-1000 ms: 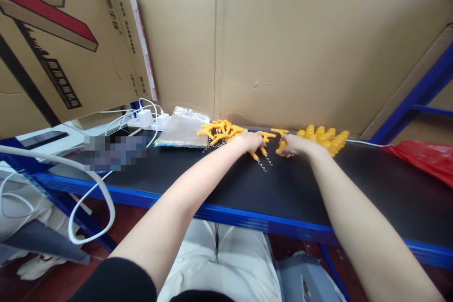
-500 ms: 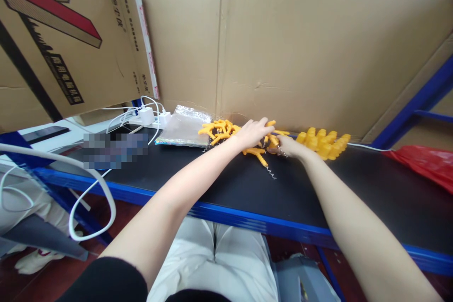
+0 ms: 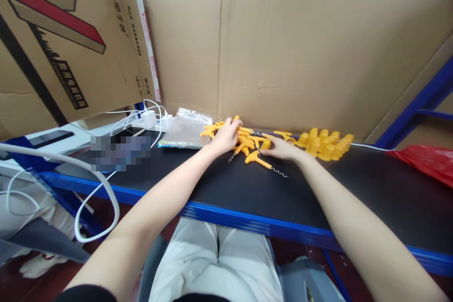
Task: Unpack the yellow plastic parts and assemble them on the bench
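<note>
A loose pile of yellow-handled corkscrews [image 3: 244, 141] with bare metal spirals lies on the black shelf in front of me. My left hand [image 3: 227, 136] is over the pile's left part, fingers curled round a corkscrew [image 3: 246, 130] whose handle end pokes up above them and whose spiral points right. Just right of the pile, my right hand [image 3: 281, 147] pinches a short yellow cap [image 3: 266, 144]; its fingertips are partly hidden. Closest to me lies a single corkscrew [image 3: 260, 159], its spiral pointing right. Several yellow caps [image 3: 327, 144] stand grouped beyond my right wrist.
Clear plastic bags [image 3: 186, 130] lie left of the pile, near white chargers [image 3: 148, 118] and cables. A red bag [image 3: 424, 165] is at the far right. A cardboard wall [image 3: 300, 56] closes the back; a blue rail [image 3: 247, 222] edges the shelf.
My left hand has moved left, away from my right hand, which has shifted slightly left. The corkscrew spiral and the yellow cap between the hands now show more plainly.
</note>
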